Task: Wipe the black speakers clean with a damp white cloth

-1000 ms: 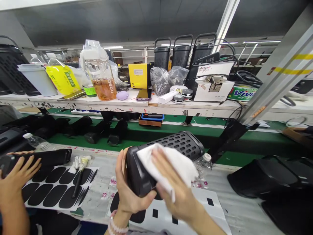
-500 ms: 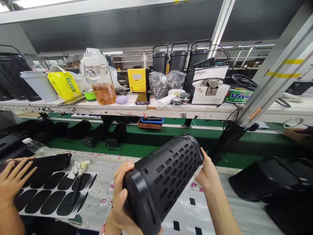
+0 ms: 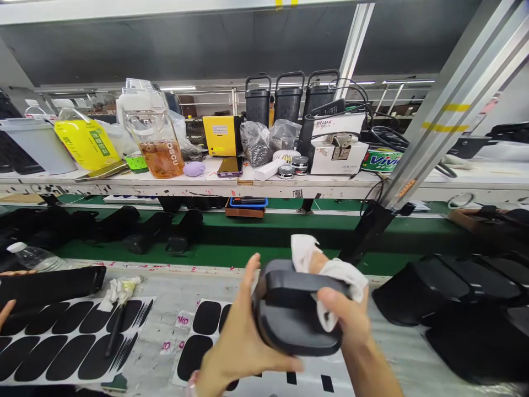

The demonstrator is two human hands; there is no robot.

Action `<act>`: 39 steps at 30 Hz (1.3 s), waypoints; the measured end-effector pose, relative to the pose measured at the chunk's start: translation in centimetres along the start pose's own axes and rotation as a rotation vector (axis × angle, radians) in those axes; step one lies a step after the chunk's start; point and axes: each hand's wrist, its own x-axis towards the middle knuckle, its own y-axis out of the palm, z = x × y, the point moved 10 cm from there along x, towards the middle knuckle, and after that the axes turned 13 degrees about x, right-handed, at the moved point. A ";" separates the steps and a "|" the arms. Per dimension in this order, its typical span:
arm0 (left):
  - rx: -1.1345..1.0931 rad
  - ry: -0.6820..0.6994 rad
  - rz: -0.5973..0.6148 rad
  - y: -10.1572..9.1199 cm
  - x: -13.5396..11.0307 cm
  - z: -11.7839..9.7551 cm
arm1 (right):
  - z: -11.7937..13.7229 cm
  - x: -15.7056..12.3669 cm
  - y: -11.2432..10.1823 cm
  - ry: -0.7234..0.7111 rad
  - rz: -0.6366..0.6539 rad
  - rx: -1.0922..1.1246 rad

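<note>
Swung end-on since the earlier view, the black perforated housing (image 3: 289, 314) now shows its rounded end to the wearer, and the white cloth (image 3: 336, 275) is back on it. Both of the person's hands hold it above the grey workbench (image 3: 405, 353), in front of the green conveyor belt (image 3: 289, 237). Beyond the hands, a long white shelf (image 3: 206, 188) carries a clutter of goods, among them a tall glass jug (image 3: 161, 157) of amber liquid. Right of the right hand, dark moulded shells (image 3: 421, 292) lie heaped on the bench. Left of the left hand is a printed sheet of black oval pads (image 3: 70, 342), with a second such sheet (image 3: 177, 380) just under that hand. Left hand (image 3: 243, 344): curved around the housing's near side, thumb raised, gripping the piece without cloth. Right hand (image 3: 345, 314): closed on the far side, thumb pressing the cloth against the housing, a fold hanging below and a corner sticking up behind. Farther left, another person's hand (image 3: 3, 311) enters at the frame edge, below a long black bar (image 3: 49, 288). A wad of white wipes (image 3: 119, 289) and a thin black tool (image 3: 114, 331) rest on the left-hand sheet.
</note>
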 end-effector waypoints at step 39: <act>-0.212 -0.254 -0.385 -3.8 1.0 2.3 | -0.9 -2.8 -1.9 0.142 -0.008 -0.683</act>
